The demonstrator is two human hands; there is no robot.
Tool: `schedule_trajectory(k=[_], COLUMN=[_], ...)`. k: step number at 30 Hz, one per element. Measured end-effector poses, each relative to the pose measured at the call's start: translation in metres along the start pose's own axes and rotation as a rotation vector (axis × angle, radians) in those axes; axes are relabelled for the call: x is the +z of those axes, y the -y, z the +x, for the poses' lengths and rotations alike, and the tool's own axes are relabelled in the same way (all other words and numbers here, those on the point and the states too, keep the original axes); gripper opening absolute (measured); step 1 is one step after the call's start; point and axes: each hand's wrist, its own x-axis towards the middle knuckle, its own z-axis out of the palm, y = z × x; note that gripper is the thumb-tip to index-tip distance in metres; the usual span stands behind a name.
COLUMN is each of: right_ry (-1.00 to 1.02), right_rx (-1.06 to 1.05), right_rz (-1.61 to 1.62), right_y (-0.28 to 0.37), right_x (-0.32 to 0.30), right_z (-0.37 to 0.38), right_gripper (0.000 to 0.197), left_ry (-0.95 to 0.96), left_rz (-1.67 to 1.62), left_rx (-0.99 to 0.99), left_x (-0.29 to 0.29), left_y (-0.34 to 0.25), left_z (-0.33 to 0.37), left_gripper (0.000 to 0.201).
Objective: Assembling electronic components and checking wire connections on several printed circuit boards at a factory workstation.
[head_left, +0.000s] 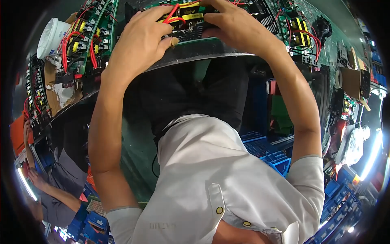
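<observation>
A green circuit board (192, 25) with red and yellow wires and yellow-wrapped parts lies in front of me at the bench's front edge. My left hand (144, 38) is closed on its left side, fingers bent over the board beside the thick red wires (174, 19). A tan wrap (174, 42) covers the tip of that thumb. On the board's right side, my right hand (239, 26) has its fingers curled inward, with the thumb near the front edge. The far fingertips are cut off by the top of the picture.
More wired boards stand left (87, 38) and right (300, 34). A white tub (53, 37) is at far left; a tape roll (338, 79) and cardboard box (354, 83) are at right. Blue crates (276, 160) sit below the bench. Another person (63, 183) works at lower left.
</observation>
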Motion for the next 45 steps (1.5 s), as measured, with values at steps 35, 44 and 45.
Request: schedule_trajectory(k=[35,44,45], right_ry=[0.194,0.168,0.131], right_rx=[0.146,0.092,0.048], right_rz=[-0.012,-0.060,-0.079], right_y=[0.001,-0.009,-0.017], right_x=[-0.010,-0.002,0.006], right_z=[0.016,0.011,0.009], right_gripper=[0.022,0.026,0.026], left_ry=[0.061,0.175,0.193], left_rz=[-0.124,-0.076,-0.076], left_rx=[-0.018,-0.074,-0.097], left_x=[-0.021,-0.022,-0.022], left_y=[-0.007,-0.008,-0.007], left_z=[0.021,0.027,0.025], left_gripper=[0.022,0.024,0.023])
